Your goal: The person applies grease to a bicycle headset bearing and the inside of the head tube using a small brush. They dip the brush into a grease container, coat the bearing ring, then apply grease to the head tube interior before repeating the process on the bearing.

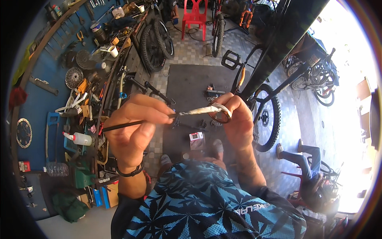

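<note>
Holding a thin dark rod [127, 125] at chest height, over a flat, dark mat [187, 77]. Rod straight, smooth; its far end coated or wrapped whitish, lumpy and ragged. Cannot tell whether paste, bristle or cloth. White end [199, 110] reaches a dark, round ring [227, 115], thin-walled, open in the middle, whitish stuff along its upper edge.

Containers: white cup [113, 51] on the cluttered bench at left, pale stick standing in it. Squeeze bottle [82, 139], translucent white plastic, red nozzle; contents unclear. Clear ribbed bottle [57, 170] lower left, contents also unclear. Small red-and-white box [196, 140] below the hands.

Other textures: toothed metal cassette [74, 77] at left; knobby black tyre [266, 131] at right; smooth red plastic chair [194, 18] at the top.

Hands apart, bridged by the rod. Left hand [125, 137]: fingers bent, nearly closed, rod pinched between thumb and fingertips, its plain end sticking out behind. Right hand [238, 121]: fingers curled in, thumb and forefinger clamped on the ring beside the white end.
</note>
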Tool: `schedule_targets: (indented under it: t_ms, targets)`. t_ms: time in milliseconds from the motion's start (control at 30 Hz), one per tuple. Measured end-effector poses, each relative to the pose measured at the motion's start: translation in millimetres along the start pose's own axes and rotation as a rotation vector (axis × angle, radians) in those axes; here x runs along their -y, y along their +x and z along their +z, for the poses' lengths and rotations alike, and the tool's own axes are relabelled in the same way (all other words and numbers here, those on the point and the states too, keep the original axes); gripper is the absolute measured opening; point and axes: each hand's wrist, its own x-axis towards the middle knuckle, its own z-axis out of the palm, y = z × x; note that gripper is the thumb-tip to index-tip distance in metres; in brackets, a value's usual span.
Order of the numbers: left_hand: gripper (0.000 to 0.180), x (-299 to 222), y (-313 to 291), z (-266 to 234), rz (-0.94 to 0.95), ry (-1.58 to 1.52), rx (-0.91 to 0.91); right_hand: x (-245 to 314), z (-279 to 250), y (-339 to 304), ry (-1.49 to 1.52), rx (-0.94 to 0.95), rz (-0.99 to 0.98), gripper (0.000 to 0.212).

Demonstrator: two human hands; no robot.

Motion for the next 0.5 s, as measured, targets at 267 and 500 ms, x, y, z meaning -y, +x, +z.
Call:
schedule_targets:
  t_ms: [267,500]
  targets:
    - [0.019,4,11,0,-0.03,0.073,0.071,-7,-11,7,0.342,0.028,-0.041,0.081]
    - [0.018,6,20,8,0.022,0.196,0.08,-15,-15,13,0.526,0.041,-0.046,0.082]
